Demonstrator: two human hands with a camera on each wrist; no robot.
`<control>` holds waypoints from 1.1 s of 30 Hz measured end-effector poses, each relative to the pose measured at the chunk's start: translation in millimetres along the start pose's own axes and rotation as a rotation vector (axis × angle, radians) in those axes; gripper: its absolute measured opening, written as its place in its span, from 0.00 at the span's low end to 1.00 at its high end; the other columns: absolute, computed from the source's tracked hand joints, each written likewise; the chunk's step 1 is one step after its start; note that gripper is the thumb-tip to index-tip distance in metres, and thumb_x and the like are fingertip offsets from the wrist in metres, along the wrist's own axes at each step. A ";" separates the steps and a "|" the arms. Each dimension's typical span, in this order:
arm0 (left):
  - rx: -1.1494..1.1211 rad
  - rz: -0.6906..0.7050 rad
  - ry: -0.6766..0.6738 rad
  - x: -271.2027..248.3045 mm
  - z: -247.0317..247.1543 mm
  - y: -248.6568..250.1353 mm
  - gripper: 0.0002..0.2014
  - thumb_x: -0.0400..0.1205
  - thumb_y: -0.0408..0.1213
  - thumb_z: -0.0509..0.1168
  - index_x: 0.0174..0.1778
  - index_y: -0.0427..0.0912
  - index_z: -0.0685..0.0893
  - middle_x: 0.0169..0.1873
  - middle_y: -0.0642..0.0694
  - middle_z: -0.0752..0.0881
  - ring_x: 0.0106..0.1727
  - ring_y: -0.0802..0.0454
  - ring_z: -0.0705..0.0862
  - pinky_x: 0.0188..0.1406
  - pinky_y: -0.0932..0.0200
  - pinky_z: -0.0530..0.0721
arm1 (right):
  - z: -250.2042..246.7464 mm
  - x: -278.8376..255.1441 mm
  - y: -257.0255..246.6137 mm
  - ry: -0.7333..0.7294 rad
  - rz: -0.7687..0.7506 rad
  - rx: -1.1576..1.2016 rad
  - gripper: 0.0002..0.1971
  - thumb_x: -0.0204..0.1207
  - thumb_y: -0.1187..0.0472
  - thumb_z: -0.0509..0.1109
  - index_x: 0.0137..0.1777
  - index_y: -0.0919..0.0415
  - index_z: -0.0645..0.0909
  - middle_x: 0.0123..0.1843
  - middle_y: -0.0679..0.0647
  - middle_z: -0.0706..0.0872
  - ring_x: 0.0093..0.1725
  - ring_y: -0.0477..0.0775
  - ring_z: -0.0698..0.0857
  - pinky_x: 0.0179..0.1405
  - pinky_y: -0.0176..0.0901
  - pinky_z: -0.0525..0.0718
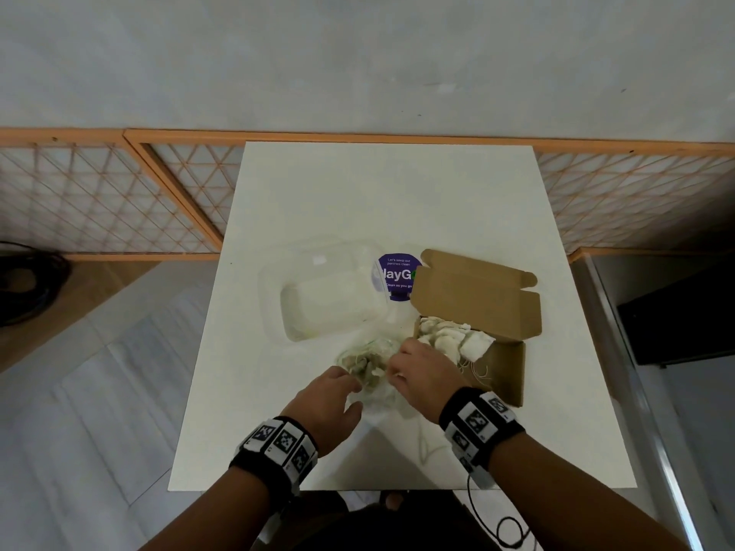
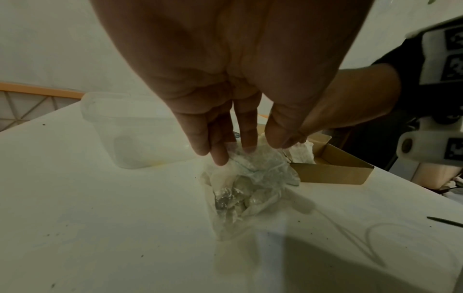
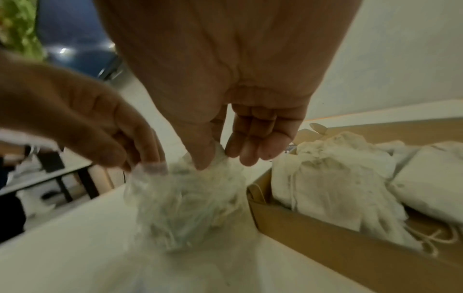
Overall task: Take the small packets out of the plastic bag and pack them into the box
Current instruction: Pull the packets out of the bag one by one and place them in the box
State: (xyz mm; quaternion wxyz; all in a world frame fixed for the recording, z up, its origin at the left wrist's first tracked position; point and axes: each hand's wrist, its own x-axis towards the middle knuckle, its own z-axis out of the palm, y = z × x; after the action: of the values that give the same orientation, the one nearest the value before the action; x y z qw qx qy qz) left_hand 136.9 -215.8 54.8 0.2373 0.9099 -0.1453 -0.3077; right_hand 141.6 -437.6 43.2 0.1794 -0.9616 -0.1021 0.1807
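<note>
Bench (image 1: 382, 200): white; our plastic bag (image 1: 368, 365) lay just left of the box (image 1: 505, 363).
Fingers: our left hand (image 1: 328, 407) and right hand (image 1: 421, 371) each pinched the bag's mouth.
Packets (image 1: 449, 336): several sat in the box.

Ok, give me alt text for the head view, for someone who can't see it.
Both hands work at a clear plastic bag of small packets on a white table: the left hand and right hand pinch its top. Right of the bag, an open cardboard box already holds white packets; behind it stands a clear plastic container.
</note>
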 end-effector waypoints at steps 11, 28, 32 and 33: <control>-0.072 -0.016 -0.035 -15.1 -12.6 -2.2 0.18 0.86 0.54 0.66 0.71 0.53 0.83 0.72 0.60 0.76 0.63 0.54 0.86 0.65 0.55 0.84 | -83.8 -30.3 -23.9 0.152 0.085 0.758 0.04 0.86 0.54 0.73 0.50 0.51 0.87 0.47 0.52 0.91 0.46 0.53 0.89 0.45 0.40 0.90; -0.988 0.173 0.186 -42.7 -117.3 83.6 0.16 0.83 0.50 0.74 0.54 0.40 0.92 0.52 0.35 0.93 0.56 0.32 0.90 0.68 0.30 0.85 | -126.7 -47.0 -57.3 0.169 -0.051 1.096 0.02 0.88 0.64 0.70 0.58 0.61 0.83 0.45 0.63 0.92 0.41 0.56 0.90 0.42 0.54 0.85; -1.049 0.144 0.189 -48.3 -118.7 75.2 0.19 0.81 0.51 0.75 0.54 0.37 0.91 0.53 0.35 0.93 0.54 0.43 0.90 0.69 0.37 0.87 | -117.4 -40.5 -62.5 0.180 0.015 1.104 0.03 0.88 0.63 0.71 0.56 0.62 0.82 0.42 0.60 0.92 0.39 0.56 0.90 0.42 0.56 0.85; -1.034 0.144 0.179 -50.2 -118.8 73.4 0.18 0.81 0.50 0.78 0.55 0.37 0.91 0.53 0.38 0.93 0.53 0.46 0.90 0.66 0.41 0.87 | -116.0 -39.0 -64.1 0.178 0.026 1.107 0.03 0.87 0.63 0.71 0.55 0.63 0.82 0.42 0.58 0.93 0.39 0.55 0.90 0.40 0.53 0.85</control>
State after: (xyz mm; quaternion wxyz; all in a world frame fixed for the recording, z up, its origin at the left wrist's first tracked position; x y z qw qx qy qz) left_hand 164.4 -216.6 200.7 0.6870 0.6846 -0.0158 -0.2431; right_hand 142.1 -424.9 180.7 0.6630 -0.7367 0.0355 0.1278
